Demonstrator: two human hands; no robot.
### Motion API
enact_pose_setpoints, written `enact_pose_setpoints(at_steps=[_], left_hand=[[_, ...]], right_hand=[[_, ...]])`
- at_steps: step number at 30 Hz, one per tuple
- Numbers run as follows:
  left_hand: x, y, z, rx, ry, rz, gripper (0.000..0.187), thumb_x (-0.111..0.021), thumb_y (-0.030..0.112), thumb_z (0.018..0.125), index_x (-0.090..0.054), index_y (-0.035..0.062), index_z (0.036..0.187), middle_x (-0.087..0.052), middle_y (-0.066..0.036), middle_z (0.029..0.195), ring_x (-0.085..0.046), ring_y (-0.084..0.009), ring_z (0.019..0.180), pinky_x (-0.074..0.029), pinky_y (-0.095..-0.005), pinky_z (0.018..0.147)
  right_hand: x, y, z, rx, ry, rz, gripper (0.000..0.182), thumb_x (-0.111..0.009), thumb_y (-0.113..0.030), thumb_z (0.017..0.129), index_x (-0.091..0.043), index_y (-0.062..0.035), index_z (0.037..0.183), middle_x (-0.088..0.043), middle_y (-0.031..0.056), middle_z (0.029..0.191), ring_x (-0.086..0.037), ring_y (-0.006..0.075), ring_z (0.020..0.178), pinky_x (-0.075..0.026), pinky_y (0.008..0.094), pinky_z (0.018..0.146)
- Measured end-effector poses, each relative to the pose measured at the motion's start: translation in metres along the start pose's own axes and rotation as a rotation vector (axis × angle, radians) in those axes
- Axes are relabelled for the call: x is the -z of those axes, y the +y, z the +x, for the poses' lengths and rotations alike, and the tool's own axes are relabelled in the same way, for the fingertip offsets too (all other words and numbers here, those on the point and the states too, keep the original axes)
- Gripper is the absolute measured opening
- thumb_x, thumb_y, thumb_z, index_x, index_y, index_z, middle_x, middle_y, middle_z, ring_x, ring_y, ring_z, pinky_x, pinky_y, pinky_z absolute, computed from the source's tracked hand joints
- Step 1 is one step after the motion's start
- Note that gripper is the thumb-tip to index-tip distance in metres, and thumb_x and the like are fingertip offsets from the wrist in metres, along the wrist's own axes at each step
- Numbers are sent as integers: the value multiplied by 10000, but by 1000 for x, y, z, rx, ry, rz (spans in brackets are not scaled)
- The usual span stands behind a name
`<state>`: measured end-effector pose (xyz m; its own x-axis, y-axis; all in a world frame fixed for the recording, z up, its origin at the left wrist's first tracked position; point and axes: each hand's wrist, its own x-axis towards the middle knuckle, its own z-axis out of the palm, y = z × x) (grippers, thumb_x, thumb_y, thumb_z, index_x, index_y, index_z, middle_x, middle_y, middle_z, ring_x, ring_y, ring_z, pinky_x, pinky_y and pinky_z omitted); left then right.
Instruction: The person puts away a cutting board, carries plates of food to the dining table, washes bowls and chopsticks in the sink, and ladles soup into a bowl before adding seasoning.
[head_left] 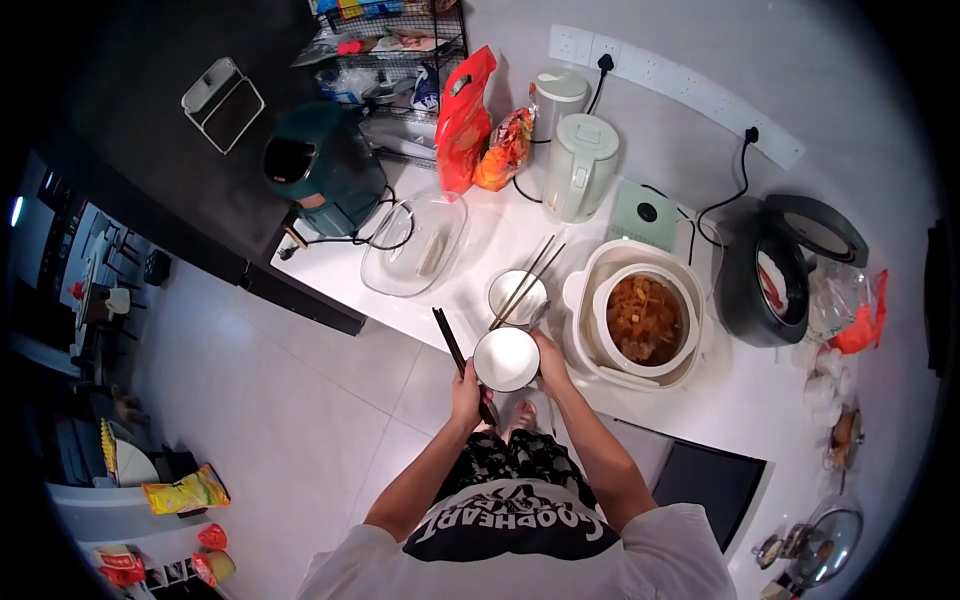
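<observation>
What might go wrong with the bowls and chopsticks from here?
The white bowl, held at the counter's edge, might slip, as the left hand also holds black chopsticks.
The lighter chopsticks jutting from the second bowl could get knocked out.
The right hand is near the uncovered pot; a bump might spill its contents.

Teal air fryer (340,175), wire rack (464,38), red bag (462,130), pale green kettle (577,180)
</observation>
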<state>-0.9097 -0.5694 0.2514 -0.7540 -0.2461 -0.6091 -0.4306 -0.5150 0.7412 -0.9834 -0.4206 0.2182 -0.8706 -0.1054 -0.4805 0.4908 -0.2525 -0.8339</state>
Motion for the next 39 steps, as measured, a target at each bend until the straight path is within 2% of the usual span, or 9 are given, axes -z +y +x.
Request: enact_pose_setpoints(at_steps=[8, 20, 23, 27, 29, 30, 33, 36, 39], left_hand=[[0, 16, 47, -13, 4, 2, 343, -427, 384, 937, -463, 47, 991, -492, -23, 626, -465, -115, 411, -346, -230, 355], [-15, 28, 75, 21, 56, -133, 333, -430, 382, 939, -484, 61, 1013, -517, -16, 686, -472, -108, 443, -344, -229, 377], [-15, 31, 73, 3, 59, -124, 337, -453, 376, 929, -490, 53, 1014, -536, -31, 736, -487, -114, 443, -342, -225, 370], [-4, 30, 66, -21, 100, -44, 342, -510, 347, 904, -488, 24, 1015, -545, -56, 810, -508, -125, 441, -340, -232, 354], [6, 33, 56, -6, 125, 38, 342, -535, 326, 893, -485, 8, 1010, -544, -69, 841, -515, -132, 438, -339, -236, 348], [14, 26, 55, -18, 163, 47, 320, -553, 285, 887, -485, -3, 1009, -531, -54, 750, -477, -123, 402, -327, -242, 338], [42, 16, 47, -40, 96, 118, 237, -582, 224, 878, -512, 15, 965, -437, 11, 573, -393, -86, 363, -305, -247, 337], [53, 25, 20, -57, 20, 264, 186, -598, 198, 868, -539, 27, 913, -454, 22, 588, -405, -79, 374, -318, -239, 351], [52, 27, 5, -185, 10, 354, 175, -630, 162, 846, -583, 28, 948, -488, 23, 598, -433, -64, 406, -338, -230, 375]], right_hand=[[-14, 9, 58, 46, -5, 100, 356, -430, -237, 914, -555, -25, 1171, -610, 63, 1064, -576, 139, 943, -444, 269, 811], [-25, -12, 94, 87, 35, -124, 382, -446, -266, 908, -569, 11, 1140, -625, 76, 1039, -590, 167, 910, -454, 289, 798], [-28, -14, 85, 134, 164, -191, 368, -425, -261, 882, -599, 24, 1035, -635, 180, 975, -588, 279, 921, -419, 355, 839], [-27, -39, 39, 126, 326, -721, 313, -410, -205, 867, -593, 30, 964, -592, 242, 973, -528, 400, 983, -403, 444, 835], [-24, -33, 18, 312, 406, -870, 277, -431, -191, 870, -592, 24, 937, -587, 231, 924, -538, 401, 924, -405, 462, 805], [-23, -29, 6, 408, 447, -941, 259, -442, -184, 872, -592, 21, 923, -585, 226, 900, -543, 402, 895, -407, 471, 790], [-23, -22, -31, 527, 443, -910, 191, -462, -126, 871, -585, 19, 882, -570, 214, 848, -547, 397, 821, -416, 471, 745], [-19, -22, -65, 552, 362, -801, 163, -459, -97, 883, -568, 23, 867, -574, 188, 781, -570, 339, 676, -443, 422, 634], [-18, -22, -91, 427, 263, -592, 191, -453, -136, 924, -544, 12, 845, -548, 79, 671, -500, 131, 476, -402, 279, 453]])
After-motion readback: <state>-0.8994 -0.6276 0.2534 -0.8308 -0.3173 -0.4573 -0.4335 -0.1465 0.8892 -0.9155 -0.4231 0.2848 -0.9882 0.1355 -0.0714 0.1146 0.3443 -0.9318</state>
